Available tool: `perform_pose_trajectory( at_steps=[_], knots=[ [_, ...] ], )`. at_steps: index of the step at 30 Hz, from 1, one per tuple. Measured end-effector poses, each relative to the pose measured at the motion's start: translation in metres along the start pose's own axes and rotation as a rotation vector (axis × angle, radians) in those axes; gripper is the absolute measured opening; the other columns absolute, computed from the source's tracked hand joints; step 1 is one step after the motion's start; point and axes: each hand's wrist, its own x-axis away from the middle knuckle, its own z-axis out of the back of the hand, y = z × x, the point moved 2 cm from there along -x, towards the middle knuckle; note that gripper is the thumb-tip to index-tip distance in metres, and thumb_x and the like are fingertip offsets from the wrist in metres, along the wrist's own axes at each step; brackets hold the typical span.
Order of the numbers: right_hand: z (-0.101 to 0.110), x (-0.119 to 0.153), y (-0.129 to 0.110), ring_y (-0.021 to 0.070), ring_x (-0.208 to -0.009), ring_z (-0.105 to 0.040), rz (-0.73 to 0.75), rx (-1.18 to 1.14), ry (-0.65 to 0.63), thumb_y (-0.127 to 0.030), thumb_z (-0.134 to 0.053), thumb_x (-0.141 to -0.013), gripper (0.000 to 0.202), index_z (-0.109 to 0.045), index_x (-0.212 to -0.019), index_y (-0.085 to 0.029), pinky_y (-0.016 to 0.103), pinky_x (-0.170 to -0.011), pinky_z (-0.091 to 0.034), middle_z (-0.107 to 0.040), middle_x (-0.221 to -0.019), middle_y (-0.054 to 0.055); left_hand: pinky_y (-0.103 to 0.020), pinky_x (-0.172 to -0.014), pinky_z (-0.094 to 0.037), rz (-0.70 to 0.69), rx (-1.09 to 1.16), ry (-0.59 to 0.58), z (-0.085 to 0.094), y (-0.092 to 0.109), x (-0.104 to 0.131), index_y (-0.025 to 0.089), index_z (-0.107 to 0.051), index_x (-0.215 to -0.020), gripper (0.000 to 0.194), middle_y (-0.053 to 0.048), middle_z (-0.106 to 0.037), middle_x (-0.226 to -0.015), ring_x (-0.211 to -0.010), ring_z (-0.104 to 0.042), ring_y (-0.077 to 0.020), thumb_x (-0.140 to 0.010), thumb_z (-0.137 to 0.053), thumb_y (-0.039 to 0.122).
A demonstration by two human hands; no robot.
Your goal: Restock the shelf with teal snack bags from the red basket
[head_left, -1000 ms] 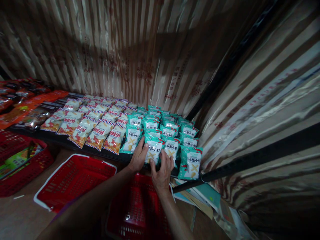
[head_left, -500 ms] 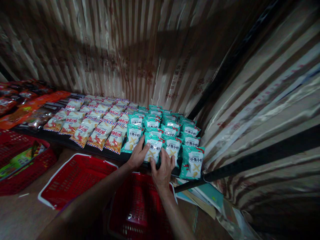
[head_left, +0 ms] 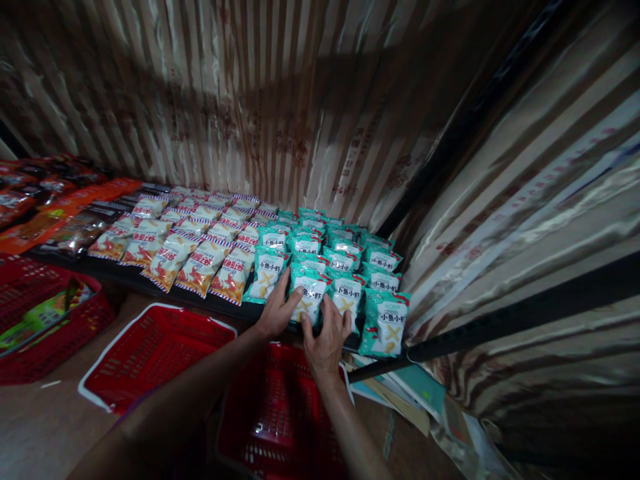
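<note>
Between my hands stands a teal-and-white snack bag (head_left: pixel 311 285) in the front row of a black shelf. My left hand (head_left: pixel 276 312) grips its left side, the thumb lying on the bag's face. On the lower right edge my right hand (head_left: pixel 326 335) holds the same bag, its thumb at the bottom corner. The fingertips behind the bag are hidden. Close beside it are another teal bag (head_left: pixel 269 272) to the left and one (head_left: pixel 347 300) to the right, near my right fingers. More teal bags stand in rows behind.
White-and-orange snack bags (head_left: pixel 173 257) fill the shelf to the left, then dark and orange packets (head_left: pixel 65 213). Red baskets (head_left: pixel 145 360) (head_left: pixel 280 400) sit on the floor below. A black post (head_left: pixel 500 320) and striped curtain (head_left: pixel 525 207) stand on the right, above papers (head_left: pixel 420 387).
Both hands stay on the same bag, almost unmoved. The view has shifted very slightly.
</note>
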Motion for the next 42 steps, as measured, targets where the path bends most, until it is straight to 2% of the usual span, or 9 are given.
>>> perform_pose_trajectory(
  at_steps=[8,13,21,27,30,35,42],
  knots=[
    [-0.001,0.0,-0.002,0.0255,-0.111,-0.055,-0.006,-0.001,0.017,-0.039,-0.049,-0.088,0.058,-0.035,-0.138,-0.013,0.057,-0.105,-0.026,-0.06,-0.118,0.017,-0.044,-0.114,-0.021,0.025,-0.132,-0.01,0.0,-0.002,0.018,0.008,-0.027,-0.143,0.07,-0.017,-0.031,-0.148,-0.137,-0.029,-0.0264,-0.084,-0.047,0.041],
    [0.002,-0.001,-0.003,0.0259,-0.116,-0.051,-0.013,-0.023,0.013,-0.038,-0.048,-0.089,0.058,-0.031,-0.14,-0.016,0.055,-0.104,-0.029,-0.057,-0.123,0.017,-0.042,-0.112,-0.027,0.014,-0.182,0.048,-0.005,-0.006,0.026,0.009,-0.03,-0.141,0.071,-0.016,-0.036,-0.146,-0.134,-0.035,-0.0256,-0.079,-0.052,0.034],
    [0.006,-0.003,-0.006,0.0259,-0.118,-0.048,0.028,-0.048,0.05,-0.032,-0.049,-0.089,0.057,-0.031,-0.14,-0.016,0.054,-0.102,-0.034,-0.055,-0.124,0.017,-0.04,-0.113,-0.027,-0.003,-0.17,0.099,-0.006,-0.007,0.026,0.01,-0.033,-0.14,0.07,-0.014,-0.038,-0.145,-0.133,-0.037,-0.0245,-0.077,-0.053,0.03],
    [0.014,-0.007,-0.006,0.028,-0.123,-0.043,0.03,-0.033,0.063,-0.033,-0.05,-0.088,0.051,-0.041,-0.134,-0.015,0.053,-0.1,-0.036,-0.053,-0.125,0.017,-0.04,-0.113,-0.027,-0.028,-0.106,0.134,-0.004,-0.006,0.026,0.011,-0.028,-0.142,0.071,-0.015,-0.037,-0.145,-0.134,-0.035,-0.0244,-0.078,-0.053,0.028],
    [0.017,-0.008,-0.006,0.0276,-0.122,-0.045,0.023,-0.044,0.057,-0.033,-0.049,-0.088,0.047,-0.044,-0.132,-0.016,0.051,-0.098,-0.039,-0.052,-0.125,0.017,-0.04,-0.112,-0.028,-0.042,-0.077,0.113,-0.003,-0.006,0.027,0.012,-0.025,-0.143,0.07,-0.015,-0.037,-0.145,-0.134,-0.036,-0.0236,-0.08,-0.051,0.028],
    [0.016,-0.004,-0.007,0.0256,-0.12,-0.046,0.017,-0.092,0.009,-0.031,-0.048,-0.089,0.049,-0.04,-0.135,-0.015,0.046,-0.096,-0.043,-0.053,-0.124,0.017,-0.042,-0.112,-0.028,-0.079,-0.112,0.079,-0.003,-0.007,0.031,0.01,-0.027,-0.141,0.068,-0.017,-0.034,-0.147,-0.135,-0.034,-0.0253,-0.08,-0.05,0.029],
    [0.011,0.002,-0.007,0.0248,-0.116,-0.053,-0.047,-0.142,-0.034,-0.033,-0.047,-0.089,0.054,-0.035,-0.139,-0.015,0.043,-0.095,-0.046,-0.056,-0.125,0.016,-0.042,-0.111,-0.029,-0.065,-0.168,0.074,-0.003,-0.001,0.035,0.01,-0.029,-0.141,0.066,-0.016,-0.038,-0.145,-0.133,-0.037,-0.025,-0.081,-0.049,0.031]
  ],
)
